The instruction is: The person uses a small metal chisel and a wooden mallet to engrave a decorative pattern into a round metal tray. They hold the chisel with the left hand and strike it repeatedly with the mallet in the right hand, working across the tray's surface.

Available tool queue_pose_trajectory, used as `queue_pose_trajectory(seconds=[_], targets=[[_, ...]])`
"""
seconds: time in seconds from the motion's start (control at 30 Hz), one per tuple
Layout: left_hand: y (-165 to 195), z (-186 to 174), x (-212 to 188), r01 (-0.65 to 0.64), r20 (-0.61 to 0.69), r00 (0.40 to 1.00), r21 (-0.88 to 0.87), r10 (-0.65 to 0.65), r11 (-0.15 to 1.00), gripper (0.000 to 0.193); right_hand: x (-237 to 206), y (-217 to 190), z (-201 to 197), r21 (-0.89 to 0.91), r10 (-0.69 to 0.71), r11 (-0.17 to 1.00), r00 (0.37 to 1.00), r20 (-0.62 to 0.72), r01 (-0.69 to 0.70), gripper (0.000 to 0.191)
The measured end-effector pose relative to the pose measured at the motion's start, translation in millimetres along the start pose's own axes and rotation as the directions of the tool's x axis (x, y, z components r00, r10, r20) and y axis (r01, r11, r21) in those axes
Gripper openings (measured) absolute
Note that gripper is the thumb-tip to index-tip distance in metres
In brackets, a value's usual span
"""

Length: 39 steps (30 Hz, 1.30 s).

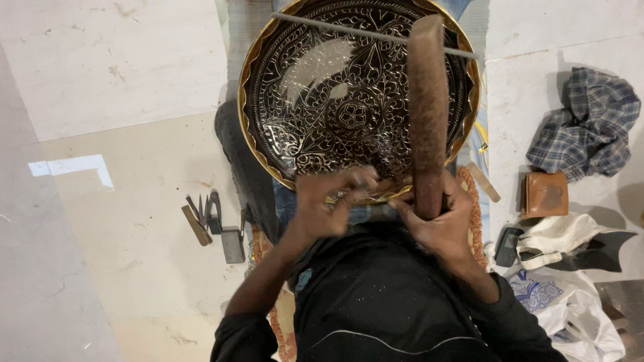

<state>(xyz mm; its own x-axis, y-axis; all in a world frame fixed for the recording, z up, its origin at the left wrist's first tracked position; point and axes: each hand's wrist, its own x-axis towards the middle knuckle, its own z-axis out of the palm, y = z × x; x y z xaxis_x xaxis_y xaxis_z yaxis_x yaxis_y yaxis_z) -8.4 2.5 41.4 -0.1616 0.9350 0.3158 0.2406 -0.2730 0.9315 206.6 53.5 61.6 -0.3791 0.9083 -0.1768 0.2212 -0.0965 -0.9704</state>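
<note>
Head view, plate: I see a large round engraved metal plate (349, 94), dark ground with bright floral scrollwork and a scalloped gold rim, propped on the person's lap at centre, tilted away.
Head view, left hand: the left hand (322, 204) sits at the plate's near rim, fingers pinched closed around a small tool; too blurred for me to name it.
Head view, right hand: the right hand (436, 221) is wrapped tight around the near end of a brown wooden mallet (427, 100), which stands over the plate's right half.
Head view, rod: a thin grey rod (369, 32) lies across the far part of the plate.
Head view, left floor: small hand tools (211, 221) lie together, well apart from the plate.
Head view, right floor: checked cloth (587, 124), brown leather pouch (545, 194), phone (508, 246), white plastic bags (570, 302).
Progress, my judgement: the pattern covers nearly the whole face, so engraving looks far along; the hands sit at the near rim, so I judge that edge still in work.
</note>
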Motion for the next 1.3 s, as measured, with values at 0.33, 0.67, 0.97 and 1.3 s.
queue_pose_trajectory(seconds=[0.33, 0.67, 0.97, 1.3], targets=[[-22, -34, 37, 0.038, 0.164, 0.984, 0.209, -0.074, 0.977, 0.057, 6, -12, -21, -0.244, -0.083, 0.966, 0.996, 0.012, 0.084, 0.027], [-30, -26, 31, -0.004, 0.118, 0.993, 0.275, -0.029, 0.961, 0.062, 31, -53, -36, -0.435, -0.073, 0.892, 0.988, 0.134, 0.125, 0.033], [-37, -24, 29, 0.006, 0.100, 0.994, 0.257, -0.033, 0.966, 0.059, 60, -83, -46, -0.431, -0.096, 0.878, 0.959, 0.265, 0.207, 0.031], [-38, -22, 29, 0.027, 0.075, 0.996, 0.324, -0.054, 0.946, 0.053, 73, -101, -50, -0.736, -0.032, 0.580, 0.913, 0.407, 0.349, 0.039]])
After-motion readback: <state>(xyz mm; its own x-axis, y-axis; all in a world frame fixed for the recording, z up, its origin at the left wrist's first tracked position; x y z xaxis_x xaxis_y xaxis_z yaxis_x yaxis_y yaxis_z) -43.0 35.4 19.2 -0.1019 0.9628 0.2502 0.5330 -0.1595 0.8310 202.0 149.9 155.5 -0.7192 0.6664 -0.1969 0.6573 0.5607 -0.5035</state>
